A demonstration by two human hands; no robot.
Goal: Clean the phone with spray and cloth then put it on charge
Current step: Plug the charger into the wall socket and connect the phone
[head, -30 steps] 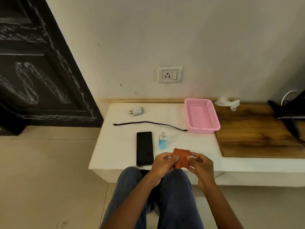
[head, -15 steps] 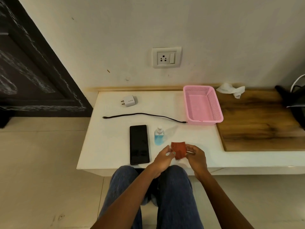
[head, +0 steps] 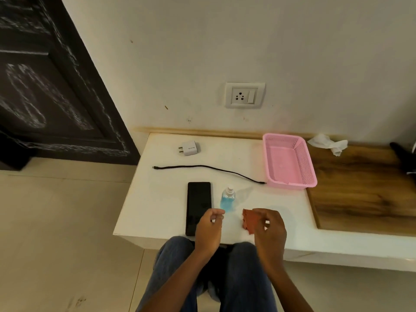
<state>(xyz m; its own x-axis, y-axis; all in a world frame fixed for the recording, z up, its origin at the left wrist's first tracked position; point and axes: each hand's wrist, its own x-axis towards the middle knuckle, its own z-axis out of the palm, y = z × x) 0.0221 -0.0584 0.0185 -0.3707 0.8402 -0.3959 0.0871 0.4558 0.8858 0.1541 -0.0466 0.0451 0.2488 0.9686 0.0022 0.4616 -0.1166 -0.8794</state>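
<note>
Glossy black glass is what matters here: the slim black rectangular phone point(head: 199, 207) lies flat, screen up, near the front edge of the white bench point(head: 157, 199). Everything else can be placed from it. Just to the phone's right stands the small clear spray bottle of blue liquid with a white nozzle point(head: 227, 198), close to the phone but not touching it. Further right, the rust-orange cloth point(head: 250, 220) is pinched in the right hand point(head: 269, 230), fingers curled round one edge, the rest hanging loose over the bench. The left hand point(head: 208, 228) hovers over the phone's lower right corner with fingers loosely curled and thumb close to them; it appears to hold nothing, though blur softens the fingertips.

The phone will likely be stiff, smooth and slippery, more so once sprayed, and its glass is fragile. I would take it by the long side edges, not the face. The bottle looks light and tippy, so it is best held round its body with a finger on the nozzle. The cloth is soft and limp.

Behind the phone lie the thin black charging cable point(head: 209, 170) and, beyond that, the white plug adapter point(head: 189, 148). The white wall socket point(head: 245, 95) sits above, and the pink plastic mesh basket point(head: 288, 162) is well to the phone's right.
</note>
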